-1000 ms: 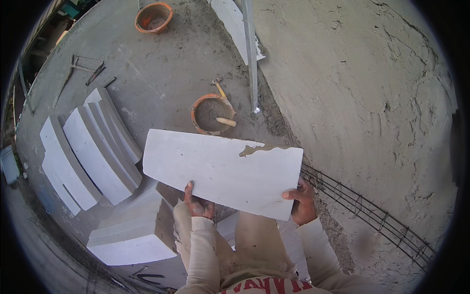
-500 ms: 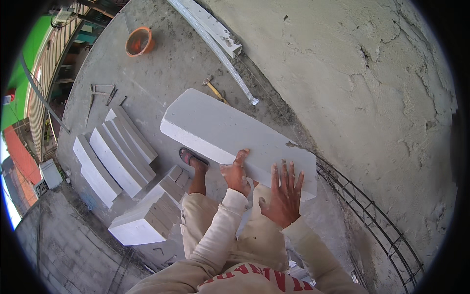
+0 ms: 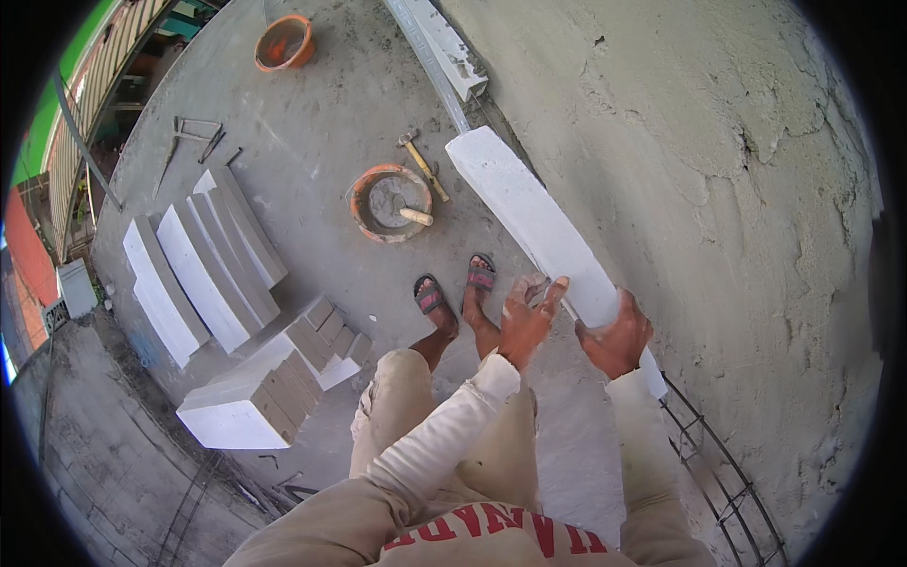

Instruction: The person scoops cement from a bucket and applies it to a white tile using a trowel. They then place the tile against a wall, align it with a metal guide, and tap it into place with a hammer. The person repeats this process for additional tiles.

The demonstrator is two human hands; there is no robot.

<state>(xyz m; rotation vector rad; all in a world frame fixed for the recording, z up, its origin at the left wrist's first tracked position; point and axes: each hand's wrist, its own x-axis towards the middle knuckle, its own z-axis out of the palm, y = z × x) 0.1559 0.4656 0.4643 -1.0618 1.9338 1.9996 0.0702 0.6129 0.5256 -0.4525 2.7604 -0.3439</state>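
A long white masonry block (image 3: 539, 213) is tipped on edge beside the plastered wall, its narrow side facing up. My right hand (image 3: 616, 335) wraps over that upper side near the close end. On the block's left edge lies my left hand (image 3: 527, 319), thumb up against the edge and fingers partly hidden by the block's side. Below and left of the block are my sandalled feet. An orange-rimmed bucket (image 3: 356, 210) holding grey mortar and a wooden-handled tool (image 3: 416, 216) stands ahead of them, with a hammer (image 3: 423, 164) alongside.
Several white blocks (image 3: 213, 274) lie at left, near a stack of cut blocks (image 3: 250, 402). A hand saw (image 3: 168, 159) and an orange basin (image 3: 284, 43) are farther off. The rough wall (image 3: 737, 236) bounds the right; a rebar cage (image 3: 723, 477) runs along its foot.
The block has turned from lying broad side up to standing on edge, and moved right toward the wall. Both hands moved right with it, uncovering the mortar bucket and my other foot.
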